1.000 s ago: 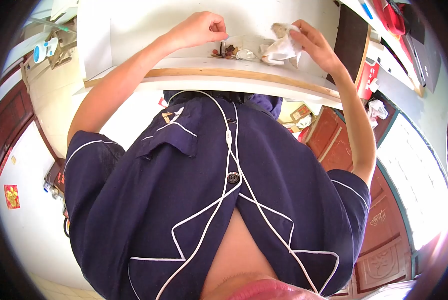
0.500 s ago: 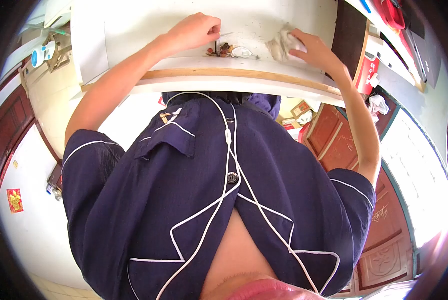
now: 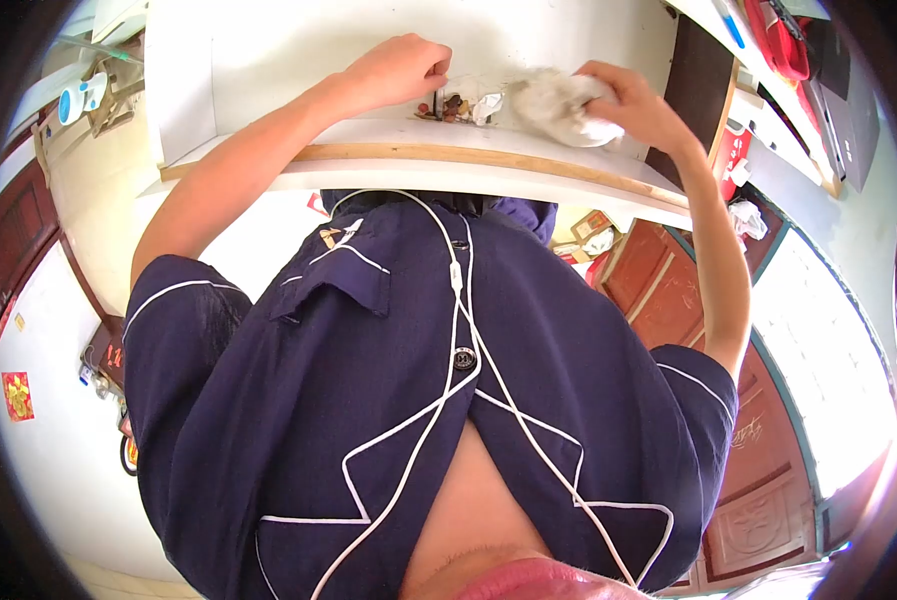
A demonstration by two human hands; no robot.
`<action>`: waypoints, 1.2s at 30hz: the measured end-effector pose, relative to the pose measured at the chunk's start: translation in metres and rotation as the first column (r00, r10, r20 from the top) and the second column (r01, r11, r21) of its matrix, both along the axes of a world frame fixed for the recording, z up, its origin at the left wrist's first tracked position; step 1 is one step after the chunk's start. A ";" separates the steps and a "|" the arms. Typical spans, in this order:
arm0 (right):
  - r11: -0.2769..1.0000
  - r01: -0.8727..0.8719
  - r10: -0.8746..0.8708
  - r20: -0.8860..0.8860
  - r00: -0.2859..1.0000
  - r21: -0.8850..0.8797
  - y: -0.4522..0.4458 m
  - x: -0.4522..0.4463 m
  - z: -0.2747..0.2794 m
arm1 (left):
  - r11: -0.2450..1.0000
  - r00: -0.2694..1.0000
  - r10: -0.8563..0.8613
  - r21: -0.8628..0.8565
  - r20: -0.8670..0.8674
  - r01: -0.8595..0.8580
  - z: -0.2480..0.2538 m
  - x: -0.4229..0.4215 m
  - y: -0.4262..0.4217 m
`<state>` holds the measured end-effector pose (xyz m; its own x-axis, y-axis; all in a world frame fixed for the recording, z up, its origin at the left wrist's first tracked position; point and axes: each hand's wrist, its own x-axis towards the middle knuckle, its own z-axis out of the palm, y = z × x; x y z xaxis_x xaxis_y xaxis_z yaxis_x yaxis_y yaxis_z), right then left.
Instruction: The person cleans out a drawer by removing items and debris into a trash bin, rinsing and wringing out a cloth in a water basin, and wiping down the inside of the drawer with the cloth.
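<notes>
In the head view, my right hand [image 3: 640, 108] grips a crumpled white cloth [image 3: 558, 108] and presses it on the white floor of an open drawer [image 3: 298, 70]. My left hand [image 3: 403, 70] is closed, fingers curled, over the drawer's middle. Just below its fingertips a thin dark upright edge [image 3: 437, 103] shows; whether the hand holds it, I cannot make out. A small heap of brown and reddish bits [image 3: 455, 107] lies right beside that edge. A crumpled whitish scrap [image 3: 486, 108] sits between the heap and the cloth.
The drawer's wood-edged front [image 3: 408, 153] runs across under both forearms. A dark brown side panel [image 3: 693, 80] stands to the right. Further right are a red item [image 3: 788, 45] and a dark laptop-like thing [image 3: 848, 120]. A white cable [image 3: 455, 275] hangs down my shirt.
My right hand has swept the cloth leftward, closer to the heap, and the cloth is spread wider. The whitish scrap looks more bunched. My left hand has stayed nearly in place.
</notes>
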<state>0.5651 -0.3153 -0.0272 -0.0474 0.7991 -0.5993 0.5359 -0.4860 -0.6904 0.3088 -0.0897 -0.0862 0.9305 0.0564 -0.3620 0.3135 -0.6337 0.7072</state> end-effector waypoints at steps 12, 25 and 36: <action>0.888 0.000 -0.084 0.161 0.983 0.461 0.056 -0.075 -0.068 | 1.000 1.000 -0.012 -0.020 -0.014 0.011 -0.008 -0.001 0.000; 0.940 0.174 -0.239 0.203 0.950 0.294 0.010 0.012 -0.021 | 0.998 0.999 -0.045 -0.038 0.002 0.045 0.000 -0.005 -0.009; 0.958 -0.188 0.079 0.431 0.899 0.217 0.046 -0.072 -0.001 | 0.983 0.980 -0.180 0.032 -0.087 0.183 0.012 -0.009 -0.023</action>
